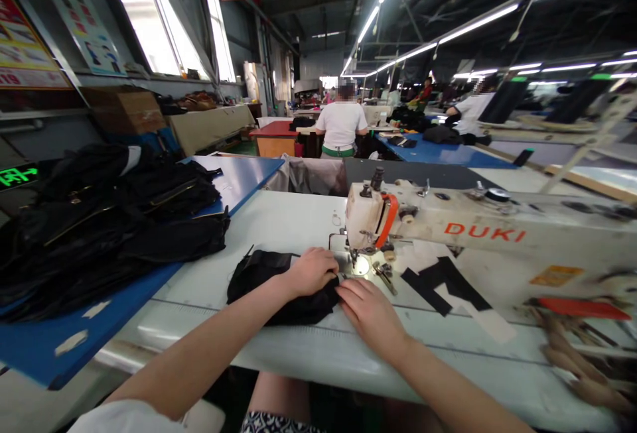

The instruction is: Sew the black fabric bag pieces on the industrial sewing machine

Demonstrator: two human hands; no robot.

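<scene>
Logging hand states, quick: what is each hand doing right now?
Left hand: fingers curled on the black fabric; a grip cannot be told.
Right hand: open, fingers flat on the fabric's edge by the sewing machine.

The arms are bare right down to the left grip point(311, 270) and the right grip point(368, 310). A white short sleeve point(122, 418) covers the left upper arm. A dark-and-white printed garment point(273, 424) lies across the lap.
</scene>
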